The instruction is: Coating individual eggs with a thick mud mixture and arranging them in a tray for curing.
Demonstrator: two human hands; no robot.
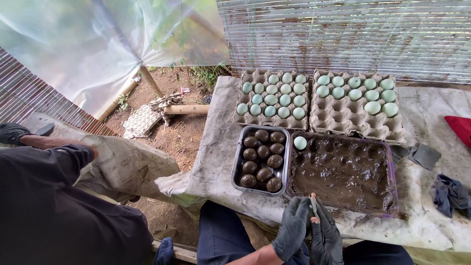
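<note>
Both my hands wear black gloves and meet at the bottom middle, just in front of the mud tray. My left hand curls its fingers against my right hand. A thin pale sliver shows between them; I cannot tell whether it is a held object or bare skin. The purple-rimmed tray holds wet brown mud, and one pale blue-green egg sits in its far left corner. Beside it on the left, a metal tray holds several mud-coated eggs.
Two cardboard egg cartons stand at the back: the left carton and the right carton both hold several pale blue-green eggs. Dark rags and a red cloth lie at right. Another person's dark sleeve and gloved hand are at left.
</note>
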